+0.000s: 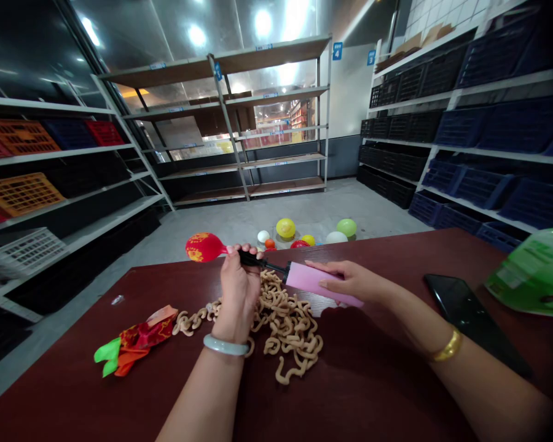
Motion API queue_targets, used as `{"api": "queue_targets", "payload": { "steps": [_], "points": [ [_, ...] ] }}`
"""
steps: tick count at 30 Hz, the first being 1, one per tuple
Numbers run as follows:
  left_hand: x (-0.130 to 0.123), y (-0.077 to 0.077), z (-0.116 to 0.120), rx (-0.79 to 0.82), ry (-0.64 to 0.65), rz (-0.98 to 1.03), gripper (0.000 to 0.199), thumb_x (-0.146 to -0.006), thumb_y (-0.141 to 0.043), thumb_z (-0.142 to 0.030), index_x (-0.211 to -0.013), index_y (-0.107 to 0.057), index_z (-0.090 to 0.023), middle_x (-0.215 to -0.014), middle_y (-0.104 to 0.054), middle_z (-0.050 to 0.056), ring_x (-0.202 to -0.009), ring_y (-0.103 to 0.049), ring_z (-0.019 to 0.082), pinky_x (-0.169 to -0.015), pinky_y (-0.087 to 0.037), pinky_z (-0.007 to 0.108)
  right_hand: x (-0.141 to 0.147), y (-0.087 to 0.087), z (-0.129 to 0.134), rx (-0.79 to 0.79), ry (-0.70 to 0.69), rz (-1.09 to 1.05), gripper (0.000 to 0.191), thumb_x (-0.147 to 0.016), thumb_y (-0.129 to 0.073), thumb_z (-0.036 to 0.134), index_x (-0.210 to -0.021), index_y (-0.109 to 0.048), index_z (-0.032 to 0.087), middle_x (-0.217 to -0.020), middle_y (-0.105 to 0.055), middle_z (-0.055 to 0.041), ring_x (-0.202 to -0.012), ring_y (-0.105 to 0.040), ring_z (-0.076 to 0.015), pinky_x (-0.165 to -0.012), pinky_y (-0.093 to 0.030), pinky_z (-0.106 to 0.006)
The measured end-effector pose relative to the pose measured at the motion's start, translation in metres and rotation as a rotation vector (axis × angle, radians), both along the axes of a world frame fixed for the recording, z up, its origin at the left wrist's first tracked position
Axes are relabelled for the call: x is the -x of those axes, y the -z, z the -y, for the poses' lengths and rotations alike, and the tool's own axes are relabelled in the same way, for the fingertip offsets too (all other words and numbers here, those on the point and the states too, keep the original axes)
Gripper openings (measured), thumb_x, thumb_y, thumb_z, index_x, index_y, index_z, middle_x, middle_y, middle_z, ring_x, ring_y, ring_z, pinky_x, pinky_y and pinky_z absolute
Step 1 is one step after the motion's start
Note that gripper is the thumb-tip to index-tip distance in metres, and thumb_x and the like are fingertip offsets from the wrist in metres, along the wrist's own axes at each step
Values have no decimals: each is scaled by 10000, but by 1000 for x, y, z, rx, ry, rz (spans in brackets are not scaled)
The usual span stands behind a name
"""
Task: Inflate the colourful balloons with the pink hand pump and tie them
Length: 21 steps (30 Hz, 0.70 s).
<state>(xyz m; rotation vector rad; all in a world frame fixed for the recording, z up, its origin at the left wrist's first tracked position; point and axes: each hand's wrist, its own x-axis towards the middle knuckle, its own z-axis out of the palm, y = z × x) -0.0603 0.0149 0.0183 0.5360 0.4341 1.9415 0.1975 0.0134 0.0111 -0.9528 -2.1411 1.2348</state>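
Note:
A pink hand pump [311, 280] with a black nozzle end [249, 258] spans the space between my hands. My left hand [239, 276] is closed round the nozzle end and the neck of a partly inflated red balloon [204, 247] with yellow print, which points left. My right hand [350, 281] is wrapped along the pink barrel. Below them a heap of curly tan pieces [290, 331] lies on the dark red table [378, 380]. Uninflated balloons [141, 341] in red, orange and green lie left of the heap.
A black phone [465, 313] and a green bag [534, 273] are at the table's right. Several inflated balloons [286, 228] rest on the floor beyond the table. Shelves [276, 162] with crates [23, 136] stand around the room.

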Motion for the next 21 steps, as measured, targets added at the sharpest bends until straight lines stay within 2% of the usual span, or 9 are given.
{"api": "queue_targets", "payload": {
  "steps": [3,5,8,10,12,17,21],
  "points": [
    [-25,4,8,20,28,-35,195,-918,-654,-313,-841,-535,-179,-783,-562,19,-694,-574,136,-628,-489,258,11,5,6,48,23,-36,633,-927,-599,449,-1519,-441,287,-1226,-706,-71,-960,-692,-232,-843,-572,-395],
    [-34,5,11,41,6,-57,205,-903,-672,-311,-841,-520,-188,-777,-563,14,-675,-577,134,-598,-475,245,18,9,10,70,29,-46,650,-931,-588,457,-1535,-416,286,-1290,-673,-83,-945,-689,-226,-830,-571,-392],
    [-34,2,12,45,-19,-71,223,-900,-667,-282,-810,-482,-194,-742,-535,-5,-599,-532,106,-538,-431,217,27,12,14,58,46,-11,784,-829,-721,438,-1537,-415,297,-1385,-615,-83,-1017,-669,-255,-867,-554,-395],
    [-27,-1,10,44,-25,-82,214,-901,-653,-251,-805,-470,-195,-730,-524,-9,-579,-513,100,-521,-419,214,29,12,15,48,43,18,882,-741,-807,402,-1530,-424,312,-1364,-629,-65,-1049,-657,-269,-893,-539,-393],
    [-13,-4,7,49,-55,-91,199,-893,-648,-218,-814,-467,-196,-724,-525,-10,-585,-524,106,-524,-424,218,26,8,13,81,5,23,885,-734,-815,396,-1526,-428,315,-1295,-664,-56,-997,-669,-252,-863,-543,-375],
    [39,-14,-1,87,-254,-35,185,-924,-599,-216,-809,-457,-190,-676,-499,-26,-545,-500,89,-485,-369,186,5,-2,2,324,-170,83,841,-776,-779,364,-1530,-414,289,-1064,-717,-54,-705,-664,-156,-608,-533,-263],
    [58,-18,-2,91,-326,-8,197,-972,-520,-228,-792,-452,-188,-649,-478,-30,-511,-463,84,-458,-328,180,-3,0,-4,409,-200,92,818,-758,-800,388,-1495,-459,284,-1050,-706,-54,-652,-650,-136,-525,-510,-226]
  ]
}}
